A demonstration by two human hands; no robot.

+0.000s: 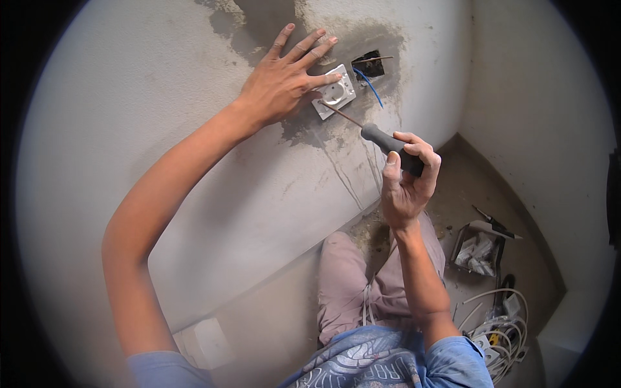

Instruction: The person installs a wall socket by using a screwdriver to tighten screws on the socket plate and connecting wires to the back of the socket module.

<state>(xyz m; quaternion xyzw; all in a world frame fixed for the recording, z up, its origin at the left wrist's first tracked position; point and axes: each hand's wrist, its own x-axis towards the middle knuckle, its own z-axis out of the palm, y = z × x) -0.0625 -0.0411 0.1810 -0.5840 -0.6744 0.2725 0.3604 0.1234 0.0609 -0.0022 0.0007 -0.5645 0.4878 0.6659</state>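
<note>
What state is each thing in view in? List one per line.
Socket: tilted, no plug in it
Screwdriver: slanted, tip at the socket
Left grip: spread open, resting on the socket
Right grip: closed around the screwdriver's handle
Wall opening: uncovered
Blue wire: sticking out, end loose
Brown wire: sticking out, end loose
Floor box: open, things inside
White cables: loosely looped

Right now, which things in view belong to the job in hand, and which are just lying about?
Part of the job:
- screwdriver, in the right hand
- white socket, touched by the left hand
- blue wire beside it, probably

Apparently just lying about:
- open box on the floor
- tangled pale cables near it
</note>
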